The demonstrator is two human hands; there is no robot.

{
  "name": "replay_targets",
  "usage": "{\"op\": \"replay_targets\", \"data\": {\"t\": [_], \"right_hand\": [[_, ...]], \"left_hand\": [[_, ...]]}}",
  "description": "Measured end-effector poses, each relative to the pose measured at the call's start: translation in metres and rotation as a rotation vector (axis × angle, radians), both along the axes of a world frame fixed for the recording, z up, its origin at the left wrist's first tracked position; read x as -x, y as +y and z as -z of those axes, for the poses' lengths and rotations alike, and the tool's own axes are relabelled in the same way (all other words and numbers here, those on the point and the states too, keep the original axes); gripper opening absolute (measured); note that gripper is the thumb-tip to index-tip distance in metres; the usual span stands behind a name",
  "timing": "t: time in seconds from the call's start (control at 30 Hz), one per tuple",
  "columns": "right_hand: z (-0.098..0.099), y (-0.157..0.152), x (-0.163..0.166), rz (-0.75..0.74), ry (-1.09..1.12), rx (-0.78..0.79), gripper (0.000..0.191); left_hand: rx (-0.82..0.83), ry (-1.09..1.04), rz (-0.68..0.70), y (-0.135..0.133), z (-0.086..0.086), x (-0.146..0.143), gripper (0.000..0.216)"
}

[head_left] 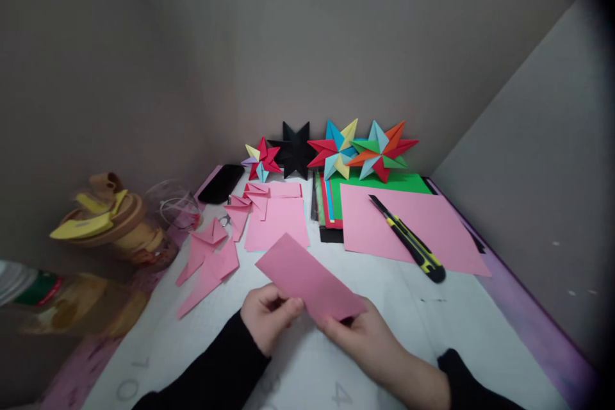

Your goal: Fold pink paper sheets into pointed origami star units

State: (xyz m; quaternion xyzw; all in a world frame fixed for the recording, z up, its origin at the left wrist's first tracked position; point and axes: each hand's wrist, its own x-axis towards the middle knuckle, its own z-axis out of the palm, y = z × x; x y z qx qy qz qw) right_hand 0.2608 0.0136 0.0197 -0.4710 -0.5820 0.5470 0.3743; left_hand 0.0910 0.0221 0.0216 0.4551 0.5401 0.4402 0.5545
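A pink sheet of paper (310, 275), seemingly folded into a long rectangle, is held tilted above the white tabletop. My left hand (270, 317) pinches its lower left edge between thumb and fingers. At its lower right end, my right hand (358, 330) grips the paper with the thumb on top and the fingers hidden beneath. Left of my hands lie several folded pink paper pieces (211, 269) with pointed ends. Beyond the held paper is a stack of pink paper squares (277, 224).
A yellow-and-black utility knife (408, 240) rests on a large pink sheet (449, 224) over coloured papers (408, 182). Several paper stars (336, 150) lean on the back wall. A black phone (221, 184), a lidded tumbler (129, 224) and a jar (72, 301) stand at left.
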Motion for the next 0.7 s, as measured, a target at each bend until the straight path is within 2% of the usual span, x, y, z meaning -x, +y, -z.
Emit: {"op": "replay_targets", "data": {"t": [0.3, 0.5, 0.7], "right_hand": [[0.003, 0.000, -0.002, 0.004, -0.043, -0.038, 0.011], [-0.002, 0.000, -0.001, -0.001, -0.011, 0.008, 0.015], [0.004, 0.000, -0.005, 0.037, -0.012, 0.057, 0.015]], "left_hand": [[-0.104, -0.026, -0.230, 0.017, -0.002, 0.023, 0.032], [-0.145, -0.123, -0.312, 0.025, -0.006, 0.032, 0.024], [-0.112, -0.300, -0.416, 0.041, -0.004, 0.048, 0.027]]}}
